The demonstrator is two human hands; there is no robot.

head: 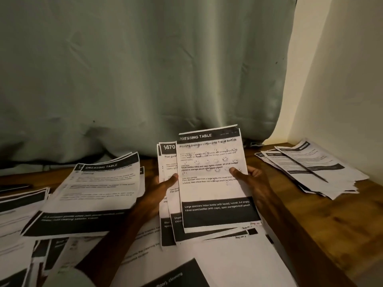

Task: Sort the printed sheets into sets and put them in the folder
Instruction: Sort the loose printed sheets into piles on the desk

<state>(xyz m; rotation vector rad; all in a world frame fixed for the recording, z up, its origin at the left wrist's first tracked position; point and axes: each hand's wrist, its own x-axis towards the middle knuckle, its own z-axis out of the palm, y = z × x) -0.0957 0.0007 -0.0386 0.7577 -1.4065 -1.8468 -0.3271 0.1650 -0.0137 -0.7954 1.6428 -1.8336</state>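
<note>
Sorting is the step, I judge: the fanned sheets stand upright over the table, top one headed DRESSING TABLE; next it wants laying on the like-headed pile at left, no folder in sight. My left hand and right hand each pinch a side edge, thumbs in front
</note>
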